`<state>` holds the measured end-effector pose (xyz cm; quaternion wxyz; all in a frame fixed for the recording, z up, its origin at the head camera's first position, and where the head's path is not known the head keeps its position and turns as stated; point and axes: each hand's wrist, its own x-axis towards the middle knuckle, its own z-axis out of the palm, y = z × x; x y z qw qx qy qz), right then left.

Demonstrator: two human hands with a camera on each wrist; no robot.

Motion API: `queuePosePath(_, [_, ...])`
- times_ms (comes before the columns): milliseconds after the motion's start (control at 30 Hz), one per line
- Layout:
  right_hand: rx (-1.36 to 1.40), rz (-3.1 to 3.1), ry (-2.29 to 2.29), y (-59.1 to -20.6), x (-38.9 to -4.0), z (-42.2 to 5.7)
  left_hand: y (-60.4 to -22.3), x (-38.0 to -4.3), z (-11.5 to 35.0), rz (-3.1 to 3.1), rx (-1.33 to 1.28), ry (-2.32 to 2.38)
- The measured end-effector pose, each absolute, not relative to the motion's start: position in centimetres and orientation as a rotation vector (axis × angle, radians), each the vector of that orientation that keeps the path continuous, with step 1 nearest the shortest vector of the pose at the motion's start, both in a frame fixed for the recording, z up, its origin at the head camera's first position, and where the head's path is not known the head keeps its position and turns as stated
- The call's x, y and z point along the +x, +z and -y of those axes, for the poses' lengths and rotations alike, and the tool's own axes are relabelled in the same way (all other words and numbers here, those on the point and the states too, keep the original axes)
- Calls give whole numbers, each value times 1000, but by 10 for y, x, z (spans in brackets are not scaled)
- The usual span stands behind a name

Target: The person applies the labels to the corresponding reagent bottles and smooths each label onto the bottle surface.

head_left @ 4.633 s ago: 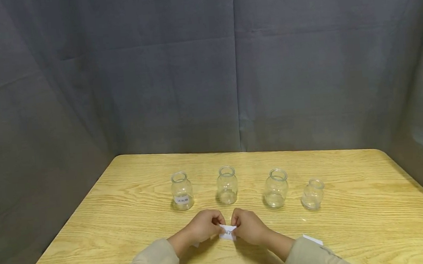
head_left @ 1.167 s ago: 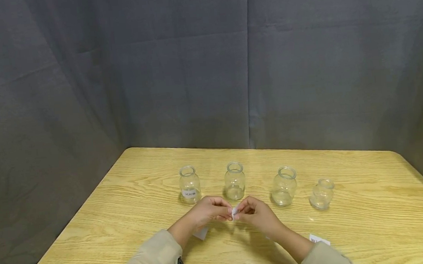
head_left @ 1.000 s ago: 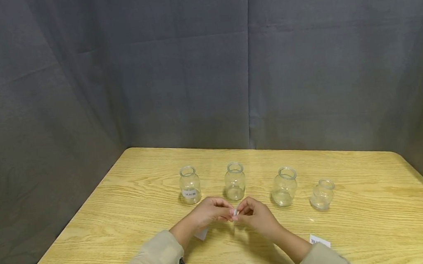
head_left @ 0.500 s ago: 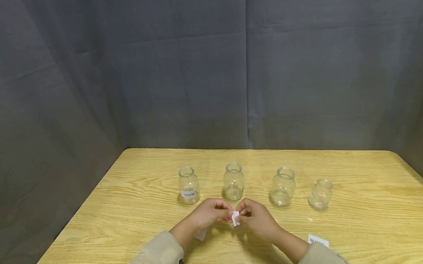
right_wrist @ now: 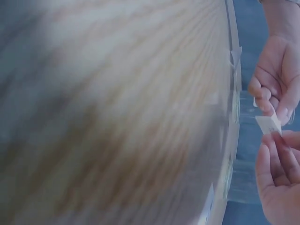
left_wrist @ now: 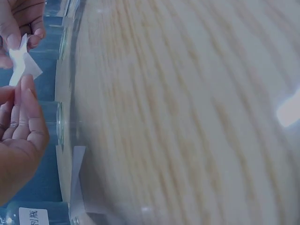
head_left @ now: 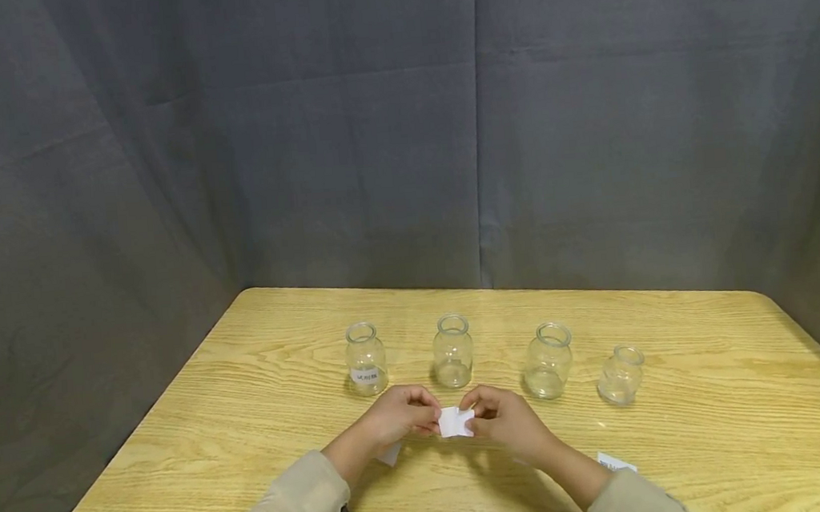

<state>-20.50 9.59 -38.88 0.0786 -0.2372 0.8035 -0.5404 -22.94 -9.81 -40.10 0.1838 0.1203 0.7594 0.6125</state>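
Clear glass jars (head_left: 453, 359): four upright, tops open — see-through to the bottom
Left hand (head_left: 397, 414): fingers pinch a small white paper slip (head_left: 455, 423)
Right hand (head_left: 504, 420): fingers pinch its other end
Slip: above the yellow wooden worktop (head_left: 717, 392) — in front of the second jar from left

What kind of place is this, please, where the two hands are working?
Probably a staged workspace, perhaps a recording booth: grey curtains hang behind and at both sides of a table, and four jars stand on it in a rough row.
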Motion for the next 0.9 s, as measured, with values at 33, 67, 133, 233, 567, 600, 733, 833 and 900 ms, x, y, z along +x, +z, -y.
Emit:
queuePosePath(33, [-715, -2407, -1611, -389, -205, -97, -400, -229, 99, -2145, 343, 1732])
queuePosePath(67, [-717, -2407, -1605, -389, -206, -98, -400, -229, 99, -2146, 341, 1733])
queuePosePath(133, [-722, -2399, -1592, -388, -207, -100, -400, -228, 101, -2150, 346, 1733])
queuePosePath(233, [-718, -2380, -1564, -388, -208, -104, -397, -226, 104, -2151, 357, 1727])
queuePosePath(567, [-839, -2344, -1498, -389, -211, -111, -395, -224, 108, -2173, 315, 1699])
queuePosePath(600, [-832, -2359, -1495, -389, -211, -111, -395, -224, 108, -2178, 311, 1692])
queuePosePath(733, [-779, -2369, -1523, -387, -211, -113, -396, -223, 107, -2203, 302, 1664])
queuePosePath(833, [-745, -2379, -1555, -385, -211, -114, -396, -222, 107, -2216, 306, 1636])
queuePosePath(900, [-727, -2387, -1569, -383, -211, -114, -396, -221, 107, -2208, 317, 1620])
